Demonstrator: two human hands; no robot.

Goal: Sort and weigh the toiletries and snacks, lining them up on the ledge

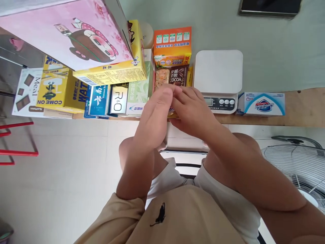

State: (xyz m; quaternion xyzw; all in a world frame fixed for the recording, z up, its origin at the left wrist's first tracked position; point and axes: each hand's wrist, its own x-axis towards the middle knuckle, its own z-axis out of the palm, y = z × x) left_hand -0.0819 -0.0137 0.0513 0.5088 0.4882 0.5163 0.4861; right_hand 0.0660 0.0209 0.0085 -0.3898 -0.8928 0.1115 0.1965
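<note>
My left hand (156,113) and my right hand (193,108) meet at the front edge of the table, over a cluster of small snack packets. The left one is on edge, its fingers stretched out and its thumb on top. On the right, the fingers reach towards the left hand and the thumb stands apart below them. A sliver of yellow wrapping shows between the hands; no grip on it is visible. Just beyond my fingertips are a dark brown cocoa packet (179,74) and a beige biscuit packet (162,76). Behind these stands an orange box (172,40).
A white digital scale (218,73) stands right of my hands, then a blue-white box (264,104). Several boxes line the left, including a green-white box (139,89) and a large pink box (63,37). A dark device (270,6) lies at the back; a fan (297,162) stands right.
</note>
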